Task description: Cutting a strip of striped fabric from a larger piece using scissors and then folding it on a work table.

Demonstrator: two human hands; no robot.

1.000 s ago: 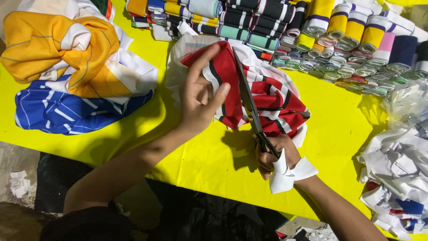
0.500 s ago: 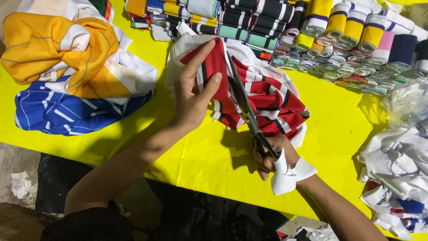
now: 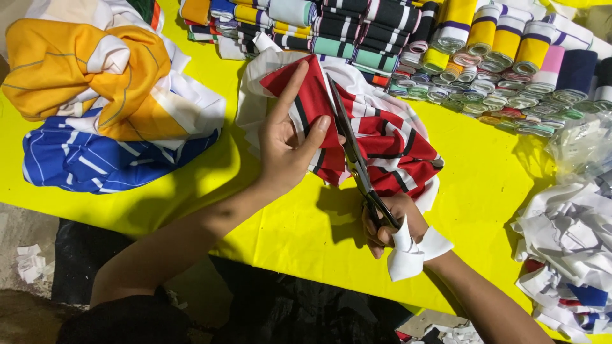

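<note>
- Our left hand [image 3: 290, 150] pinches the soft red, white and black striped fabric [image 3: 382, 137].
- Our right hand [image 3: 390, 223] grips long dark metal scissors [image 3: 354, 156] on the yellow desk [image 3: 484, 165].

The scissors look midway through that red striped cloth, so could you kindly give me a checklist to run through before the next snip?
1. Right hand grips the scissors handles: ok.
2. Left hand holds the red, white and black striped cloth: ok.
3. Left thumb clear of the blades: not ok, it lies right beside them.
4. Cloth between the blades: cannot tell.
5. Cloth rests on the yellow table: ok.
6. White scrap at the right wrist clear of the blades: ok.
</note>
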